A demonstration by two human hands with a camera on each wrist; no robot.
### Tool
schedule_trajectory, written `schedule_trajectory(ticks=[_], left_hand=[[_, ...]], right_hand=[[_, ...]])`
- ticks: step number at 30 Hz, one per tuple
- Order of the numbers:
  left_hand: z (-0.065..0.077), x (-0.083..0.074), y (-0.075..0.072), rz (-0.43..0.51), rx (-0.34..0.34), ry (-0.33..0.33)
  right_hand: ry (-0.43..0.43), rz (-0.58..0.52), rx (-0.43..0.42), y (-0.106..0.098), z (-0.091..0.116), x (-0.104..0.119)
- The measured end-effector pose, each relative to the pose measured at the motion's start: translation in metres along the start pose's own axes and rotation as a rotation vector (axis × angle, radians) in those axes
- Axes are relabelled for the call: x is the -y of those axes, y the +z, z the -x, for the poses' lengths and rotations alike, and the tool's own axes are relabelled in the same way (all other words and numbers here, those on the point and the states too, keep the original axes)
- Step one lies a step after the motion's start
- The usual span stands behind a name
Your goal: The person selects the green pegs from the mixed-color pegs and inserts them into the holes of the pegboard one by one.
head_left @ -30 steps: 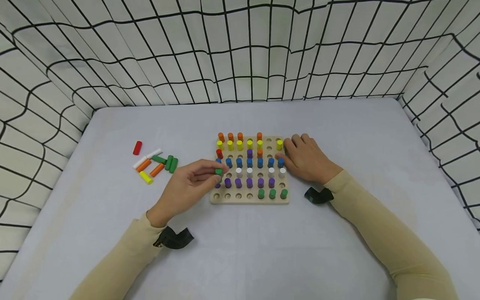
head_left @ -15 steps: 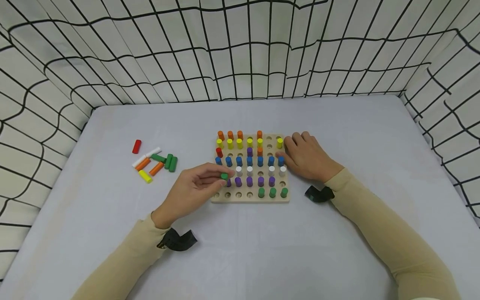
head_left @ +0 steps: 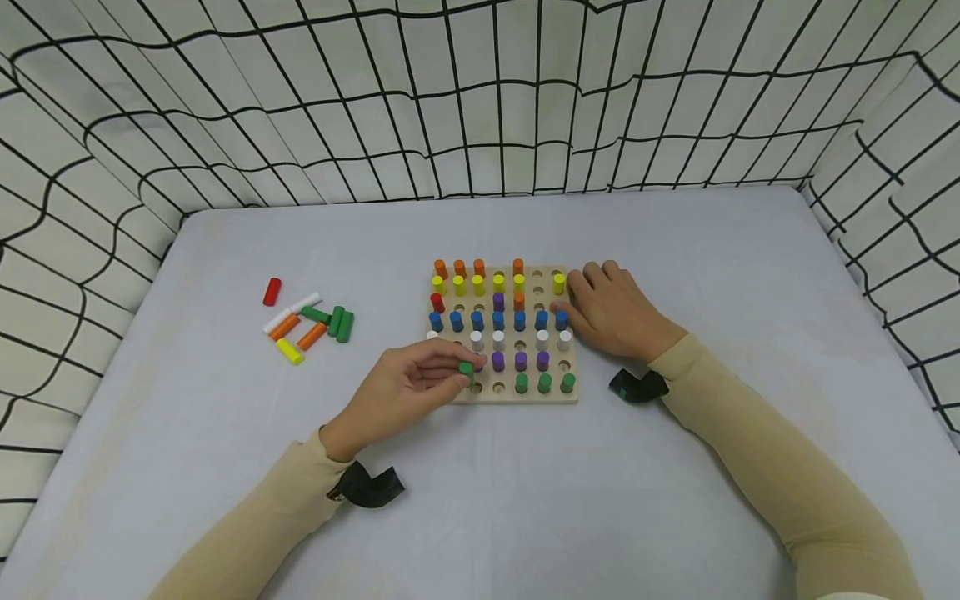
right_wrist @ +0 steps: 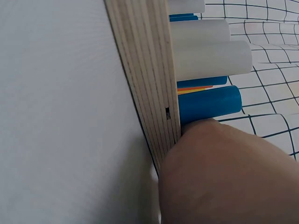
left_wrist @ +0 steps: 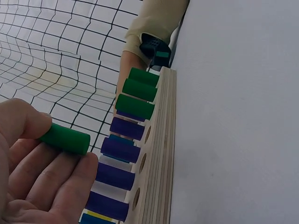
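My left hand [head_left: 408,385] pinches a green peg [left_wrist: 67,138] between thumb and fingers, over the front left part of a wooden pegboard [head_left: 540,398]. Below the hand, some holes of the front row show bare; three green pegs [head_left: 544,382] stand at that row's right end. Behind them run rows of purple pegs [head_left: 521,361], white pegs [head_left: 498,340], blue pegs [head_left: 498,320] and yellow pegs [head_left: 478,285]. My right hand [head_left: 618,317] rests at the board's right edge, its thumb beside the end blue peg [right_wrist: 210,103]. The hand covers the board's front left corner.
Loose pegs lie on the white table left of the board: a red peg [head_left: 272,292], a yellow peg [head_left: 289,351], white pegs [head_left: 305,302], orange pegs [head_left: 312,336] and green pegs [head_left: 345,327]. A black grid on white walls [head_left: 480,108] surrounds the table.
My left hand has moved right and toward the front row, carrying the green peg from the board's left edge. The right hand stays at the board's right side.
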State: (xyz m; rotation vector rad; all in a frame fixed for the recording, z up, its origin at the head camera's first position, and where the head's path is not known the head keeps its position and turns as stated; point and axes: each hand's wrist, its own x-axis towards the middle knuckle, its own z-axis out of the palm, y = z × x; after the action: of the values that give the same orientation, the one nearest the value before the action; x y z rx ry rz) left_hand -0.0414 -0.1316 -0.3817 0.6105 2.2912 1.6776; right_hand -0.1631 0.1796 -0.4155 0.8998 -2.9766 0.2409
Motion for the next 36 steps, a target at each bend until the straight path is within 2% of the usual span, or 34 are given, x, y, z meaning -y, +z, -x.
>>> schedule_trajectory(ticks=[6,24,36], left_hand=[[-0.001,0.002,0.006,-0.02,0.01,-0.021],[-0.012,0.013,0.016,0.043,0.066,-0.047],[-0.019,0.014,0.022,-0.012,0.074,-0.04]], right_hand=[[0.002,0.0,0.009,-0.001,0.0,0.0],[0.016,-0.011,0.02,-0.002,0.0,0.0],[0.019,-0.001,0.03,-0.002,-0.001,-0.001]])
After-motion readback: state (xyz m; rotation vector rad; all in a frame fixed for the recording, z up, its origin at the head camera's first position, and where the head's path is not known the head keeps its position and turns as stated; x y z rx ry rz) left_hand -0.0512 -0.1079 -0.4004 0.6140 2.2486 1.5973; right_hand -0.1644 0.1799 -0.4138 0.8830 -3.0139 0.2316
